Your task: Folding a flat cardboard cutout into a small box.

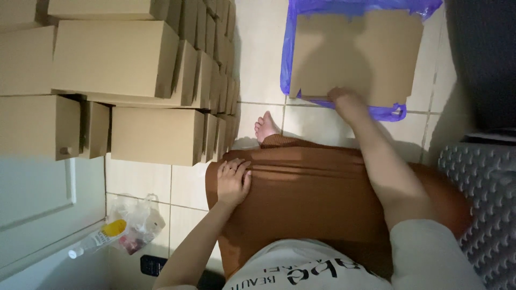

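Head view, the only one I have: I look down on a seated person in a brown skirt [312,198] and a light top. The right hand [344,99] reaches forward to the near edge of a stack of flat cardboard sheets [355,53], die-cut with notches, lying on a blue plastic bag [287,64] spread over the tiled floor [258,64]. The fingers touch that edge, but the light is dim and the hand is partly blurred, so I cannot tell whether they have closed on a sheet or merely rest on it. The left hand [234,180] lies flat and spread on the skirt at the knee, holding nothing. A bare foot [266,126] pokes out between the skirt and the sheets. To the left, well apart from the sheets, stands a wall of assembled cardboard boxes [115,59], stacked in rows. Lower left, a clear plastic bottle [97,241] and a crumpled clear bag [140,223] lie on the floor. At the right edge sits a grey textured cushion [484,215]. Risk, as I judge it: the slick bag may slide with the sheets if the edge is dragged; a one-handed pinch may lift several sheets or bend a flap; the reach is long, so the grip is weak.
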